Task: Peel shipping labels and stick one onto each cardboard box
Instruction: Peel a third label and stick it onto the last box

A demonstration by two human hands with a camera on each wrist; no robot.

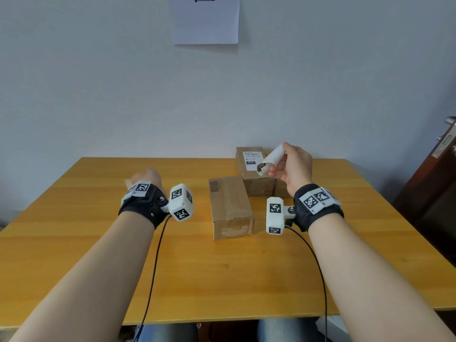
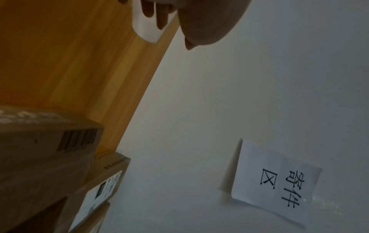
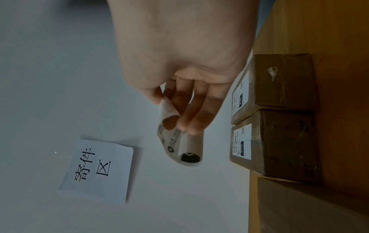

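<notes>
My right hand [image 1: 278,162] [image 3: 179,124] is raised over the far boxes and pinches a curled white shipping label [image 1: 270,160] [image 3: 189,149] between thumb and fingers. A plain cardboard box [image 1: 229,201] [image 3: 309,205] with only a printed barcode lies mid-table. Behind it stand two labelled boxes, one marked 070 [image 1: 250,176] [image 3: 289,145] and one marked 220 [image 3: 279,82], mostly hidden by my right hand in the head view. My left hand [image 1: 145,175] [image 2: 157,17] is low over the table's far left, its fingers on a white backing sheet [image 1: 127,184] [image 2: 146,31].
The wooden table [image 1: 98,243] backs onto a pale wall with a paper sign [image 1: 204,21] [image 3: 95,170] taped up. A dark door [image 1: 439,181] stands at the right. Black cables run from both wrist cameras over the near table edge.
</notes>
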